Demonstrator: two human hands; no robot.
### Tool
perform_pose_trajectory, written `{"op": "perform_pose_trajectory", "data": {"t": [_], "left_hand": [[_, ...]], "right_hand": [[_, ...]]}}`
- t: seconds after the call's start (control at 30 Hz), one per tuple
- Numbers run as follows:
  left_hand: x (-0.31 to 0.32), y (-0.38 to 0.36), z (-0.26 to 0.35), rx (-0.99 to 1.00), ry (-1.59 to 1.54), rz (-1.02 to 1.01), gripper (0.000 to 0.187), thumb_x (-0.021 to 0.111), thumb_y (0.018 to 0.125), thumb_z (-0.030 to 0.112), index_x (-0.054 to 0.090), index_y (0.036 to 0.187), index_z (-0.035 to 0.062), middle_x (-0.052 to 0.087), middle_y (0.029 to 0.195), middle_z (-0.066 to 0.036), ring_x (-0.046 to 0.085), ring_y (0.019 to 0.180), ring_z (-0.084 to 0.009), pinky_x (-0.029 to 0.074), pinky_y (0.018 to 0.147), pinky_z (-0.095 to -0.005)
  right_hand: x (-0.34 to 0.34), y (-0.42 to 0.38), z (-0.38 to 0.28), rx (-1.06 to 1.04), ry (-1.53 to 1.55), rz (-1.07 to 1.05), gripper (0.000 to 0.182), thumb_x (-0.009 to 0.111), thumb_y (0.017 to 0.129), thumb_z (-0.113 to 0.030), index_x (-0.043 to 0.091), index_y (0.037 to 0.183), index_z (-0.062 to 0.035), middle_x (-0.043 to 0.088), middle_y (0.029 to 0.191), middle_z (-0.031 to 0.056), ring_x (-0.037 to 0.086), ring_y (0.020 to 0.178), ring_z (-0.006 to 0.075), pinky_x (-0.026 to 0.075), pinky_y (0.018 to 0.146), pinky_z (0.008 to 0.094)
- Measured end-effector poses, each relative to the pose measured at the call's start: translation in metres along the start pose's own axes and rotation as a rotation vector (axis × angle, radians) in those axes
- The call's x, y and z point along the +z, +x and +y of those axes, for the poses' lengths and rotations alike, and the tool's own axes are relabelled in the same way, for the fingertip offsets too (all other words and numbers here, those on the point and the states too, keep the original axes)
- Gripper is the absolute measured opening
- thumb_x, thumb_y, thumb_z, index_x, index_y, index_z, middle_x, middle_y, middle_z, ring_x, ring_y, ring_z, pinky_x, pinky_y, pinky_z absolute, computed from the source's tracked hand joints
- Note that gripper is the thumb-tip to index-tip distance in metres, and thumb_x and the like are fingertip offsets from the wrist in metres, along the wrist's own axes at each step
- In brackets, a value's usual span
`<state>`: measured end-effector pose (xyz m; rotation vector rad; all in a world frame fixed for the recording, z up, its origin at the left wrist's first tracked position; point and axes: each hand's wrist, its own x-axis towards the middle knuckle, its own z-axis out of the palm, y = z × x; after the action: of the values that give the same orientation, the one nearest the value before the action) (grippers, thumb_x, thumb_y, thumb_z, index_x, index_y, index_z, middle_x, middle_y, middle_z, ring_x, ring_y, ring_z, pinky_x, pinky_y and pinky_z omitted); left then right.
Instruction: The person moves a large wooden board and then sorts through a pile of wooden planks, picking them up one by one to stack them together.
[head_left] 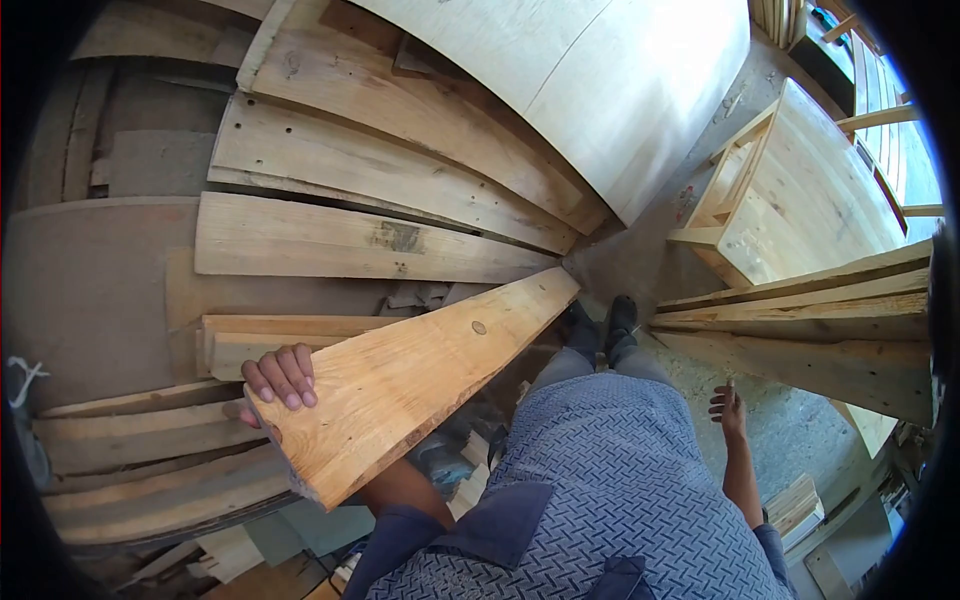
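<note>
My left hand [282, 378] is wrapped round the upper end of a long wooden board [420, 375], with its fingers over the top face. The board has a dark knot and a rough bark-like edge. It slants from that hand toward my feet, where its far end narrows in view. My right hand [728, 408] hangs at my right side, apart from the board, with its fingers spread a little and nothing in them.
Several planks [300, 235] lean side by side on the left. A large pale panel [600, 80] stands at the top. A wooden table [810, 190] is at the upper right, above leaning rough boards [800, 355]. Wood offcuts [795, 512] lie at lower right.
</note>
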<state>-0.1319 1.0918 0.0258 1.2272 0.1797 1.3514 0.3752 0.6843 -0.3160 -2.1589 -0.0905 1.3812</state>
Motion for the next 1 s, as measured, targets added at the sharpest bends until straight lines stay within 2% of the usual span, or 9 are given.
{"op": "perform_pose_trajectory", "data": {"t": [0.4, 0.5, 0.6, 0.7, 0.77, 0.83, 0.9, 0.97, 1.0], "left_hand": [[-0.001, 0.001, -0.001, 0.003, 0.004, -0.025, 0.033, 0.060, 0.089, 0.042, 0.052, 0.080, 0.0110, 0.059, 0.064, -0.006, 0.058, 0.056, -0.0166, 0.038, 0.056, -0.0289], [-0.003, 0.003, -0.002, -0.005, 0.012, -0.036, 0.035, 0.059, 0.089, 0.044, 0.052, 0.083, 0.0108, 0.059, 0.066, -0.006, 0.057, 0.057, -0.0172, 0.037, 0.058, -0.0294], [-0.007, 0.013, -0.007, -0.029, 0.050, -0.018, 0.035, 0.060, 0.089, 0.045, 0.053, 0.086, 0.0110, 0.055, 0.069, -0.002, 0.052, 0.062, -0.0135, 0.037, 0.064, -0.0279], [-0.020, 0.023, -0.017, 0.016, 0.068, 0.004, 0.039, 0.059, 0.089, 0.049, 0.054, 0.094, 0.0103, 0.054, 0.078, -0.002, 0.051, 0.070, -0.0143, 0.039, 0.068, -0.0297], [-0.019, 0.027, -0.029, 0.060, 0.070, 0.397, 0.045, 0.055, 0.091, 0.052, 0.054, 0.106, 0.0100, 0.057, 0.096, -0.003, 0.055, 0.088, -0.0172, 0.043, 0.080, -0.0342], [-0.026, 0.044, -0.041, 0.061, 0.220, 0.584, 0.050, 0.050, 0.092, 0.053, 0.052, 0.118, 0.0093, 0.056, 0.116, -0.004, 0.053, 0.108, -0.0215, 0.041, 0.095, -0.0396], [-0.027, 0.070, -0.057, 0.031, 0.307, 0.607, 0.054, 0.050, 0.092, 0.052, 0.051, 0.123, 0.0085, 0.055, 0.125, -0.007, 0.050, 0.118, -0.0234, 0.038, 0.101, -0.0420], [-0.030, 0.094, -0.070, -0.030, 0.346, 0.455, 0.053, 0.050, 0.094, 0.051, 0.051, 0.125, 0.0074, 0.054, 0.127, -0.008, 0.050, 0.118, -0.0220, 0.038, 0.101, -0.0403], [-0.027, 0.105, -0.077, -0.020, 0.346, 0.456, 0.053, 0.050, 0.094, 0.051, 0.051, 0.125, 0.0074, 0.054, 0.127, -0.008, 0.050, 0.118, -0.0220, 0.038, 0.101, -0.0403]], "right_hand": [[0.003, 0.007, -0.009, -0.011, -0.052, -0.042, 0.065, 0.036, 0.094, -0.062, 0.058, 0.106, -0.0028, 0.061, 0.082, 0.0090, 0.059, 0.061, 0.0172, 0.048, 0.053, 0.0306], [0.000, 0.010, -0.006, -0.012, -0.059, -0.046, 0.065, 0.036, 0.093, -0.063, 0.058, 0.106, -0.0028, 0.060, 0.081, 0.0091, 0.059, 0.060, 0.0173, 0.047, 0.053, 0.0308], [0.000, 0.014, -0.002, -0.012, -0.057, -0.047, 0.066, 0.037, 0.093, -0.064, 0.058, 0.107, -0.0031, 0.060, 0.081, 0.0094, 0.059, 0.059, 0.0173, 0.047, 0.052, 0.0312], [0.000, 0.022, 0.003, -0.016, -0.047, -0.052, 0.066, 0.037, 0.092, -0.064, 0.058, 0.107, -0.0035, 0.060, 0.081, 0.0095, 0.059, 0.059, 0.0175, 0.047, 0.051, 0.0318], [-0.001, 0.028, 0.004, -0.035, -0.046, -0.059, 0.066, 0.037, 0.092, -0.064, 0.058, 0.108, -0.0038, 0.061, 0.082, 0.0095, 0.059, 0.059, 0.0176, 0.047, 0.051, 0.0321], [-0.002, 0.033, 0.006, -0.023, -0.035, -0.057, 0.065, 0.037, 0.092, -0.064, 0.058, 0.109, -0.0042, 0.061, 0.083, 0.0094, 0.059, 0.059, 0.0181, 0.047, 0.051, 0.0324], [-0.003, 0.038, 0.008, -0.040, -0.038, -0.068, 0.065, 0.037, 0.092, -0.064, 0.057, 0.110, -0.0044, 0.061, 0.084, 0.0095, 0.060, 0.059, 0.0185, 0.047, 0.051, 0.0325], [-0.005, 0.040, 0.011, -0.035, -0.014, -0.054, 0.068, 0.037, 0.091, -0.066, 0.057, 0.110, -0.0041, 0.061, 0.084, 0.0099, 0.060, 0.059, 0.0190, 0.047, 0.051, 0.0327], [-0.006, 0.041, 0.012, -0.044, -0.015, -0.055, 0.068, 0.037, 0.091, -0.066, 0.057, 0.110, -0.0041, 0.061, 0.084, 0.0099, 0.060, 0.059, 0.0190, 0.047, 0.051, 0.0327]]}}
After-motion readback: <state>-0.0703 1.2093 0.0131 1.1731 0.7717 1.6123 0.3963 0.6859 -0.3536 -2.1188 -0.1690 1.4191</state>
